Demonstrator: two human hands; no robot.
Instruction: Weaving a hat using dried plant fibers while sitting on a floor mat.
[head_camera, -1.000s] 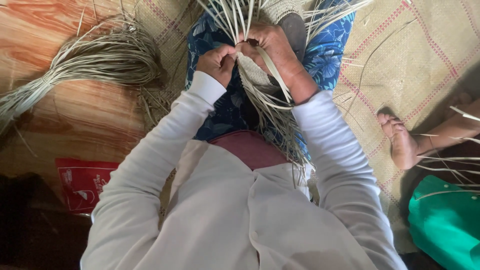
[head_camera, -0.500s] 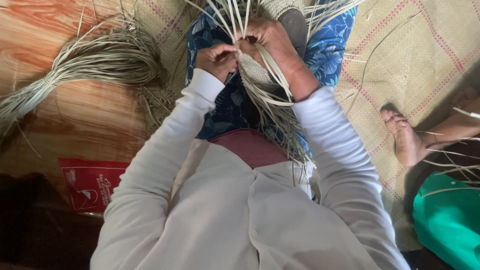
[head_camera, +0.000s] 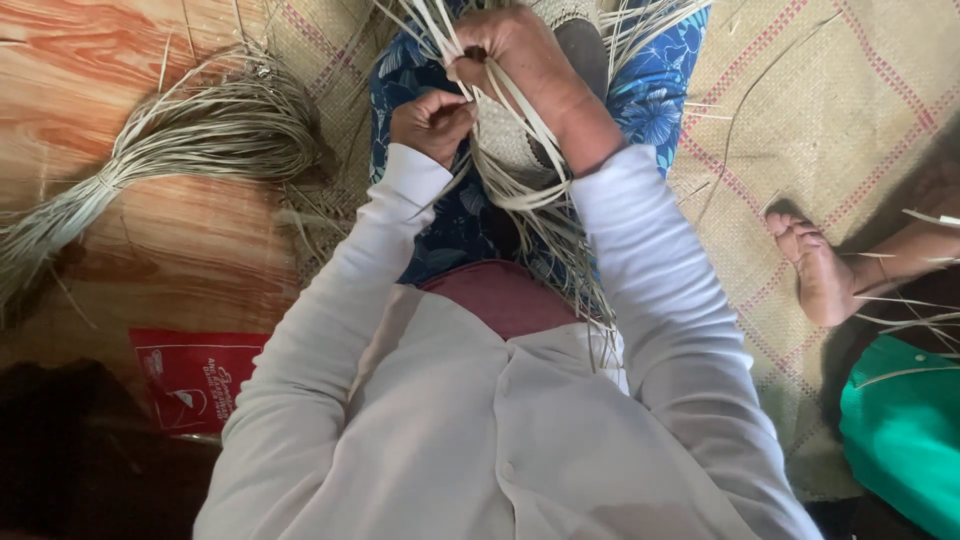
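Observation:
I sit with a half-woven piece of pale straw strips (head_camera: 505, 140) on my lap, over a blue flowered cloth (head_camera: 650, 90). My left hand (head_camera: 432, 122) is closed on a few strips at the left side of the weave. My right hand (head_camera: 515, 50) is higher, near the top edge of the view, pinching strips between its fingers. Long loose strip ends (head_camera: 560, 250) hang down over my lap toward my waist. Both arms wear white sleeves.
A tied bundle of straw strips (head_camera: 200, 140) lies on the wooden floor at the left. A red printed bag (head_camera: 195, 375) lies at the lower left. A woven mat (head_camera: 850, 130) covers the floor to the right, where another person's bare foot (head_camera: 815, 270) and green garment (head_camera: 900, 430) show.
Both hands have shifted slightly up and to the right in the view while working the strips. The right hand has risen closer to the top edge.

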